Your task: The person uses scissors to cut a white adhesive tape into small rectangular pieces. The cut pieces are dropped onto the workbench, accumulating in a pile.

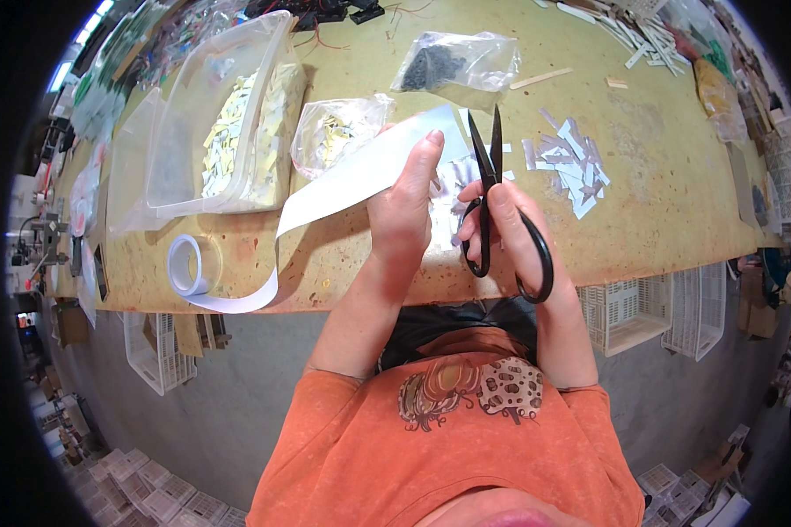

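My left hand [402, 198] pinches a long white strip [325, 193] near its far end. The strip curves down to a white roll [185, 263] lying at the table's left front. My right hand [510, 228] grips black scissors [494, 162], blades pointing away from me and slightly parted, just right of the strip's end. Small white cut pieces [453, 220] lie beneath and between my hands, partly hidden. Another pile of white cut pieces [571, 162] lies to the right.
The worktable [677, 202] holds a translucent bin [163, 140] of pale pieces, a bag of similar pieces [343, 132], a bag of dark pieces [431, 66], wooden sticks [540, 77] and piled strips at the back right. Plastic crates [633, 316] stand below the edge.
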